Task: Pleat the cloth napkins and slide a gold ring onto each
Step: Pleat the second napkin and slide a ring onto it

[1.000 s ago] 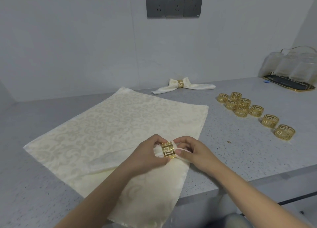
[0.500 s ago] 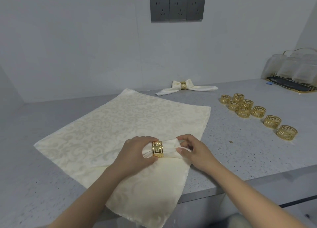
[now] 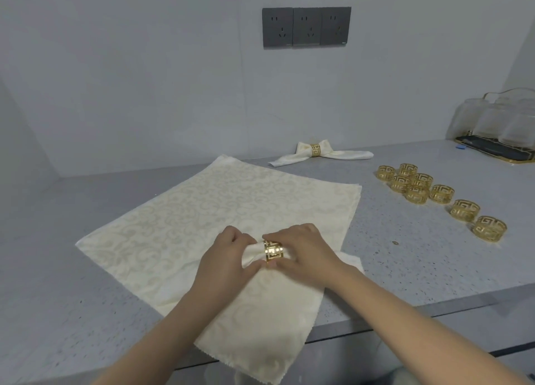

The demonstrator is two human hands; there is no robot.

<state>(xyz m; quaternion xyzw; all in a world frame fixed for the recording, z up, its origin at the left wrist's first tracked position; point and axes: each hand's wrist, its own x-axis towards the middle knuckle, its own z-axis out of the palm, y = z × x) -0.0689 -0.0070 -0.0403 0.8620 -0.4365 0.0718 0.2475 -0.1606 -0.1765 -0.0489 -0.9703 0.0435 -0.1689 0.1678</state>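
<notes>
A pleated cream napkin (image 3: 254,254) sits near the front edge of the desk (image 3: 405,268), gathered into a narrow bundle with a gold ring (image 3: 273,250) around it. The ring is shiny metal, cut through with a square key pattern. The left hand (image 3: 225,264) grips the bundle just left of the ring, fingers curled round the cloth; the right hand (image 3: 304,251) closes over the ring's right side, thumb and fingers pinching it. The hands are close together, almost touching at the ring. Most of the bundle is hidden under them; only a short stretch of cloth left of the ring and a corner behind the right wrist show.

Under them lies a stack of flat napkins (image 3: 231,211), woven with a pale scroll pattern, its near corner hanging over the front edge; how many are in it cannot be told. Toward the back edge lies a finished napkin (image 3: 341,154), bow-shaped, ringed at the middle. Eight loose rings (image 3: 440,194) lie toward the right edge on the grey speckled desk.
</notes>
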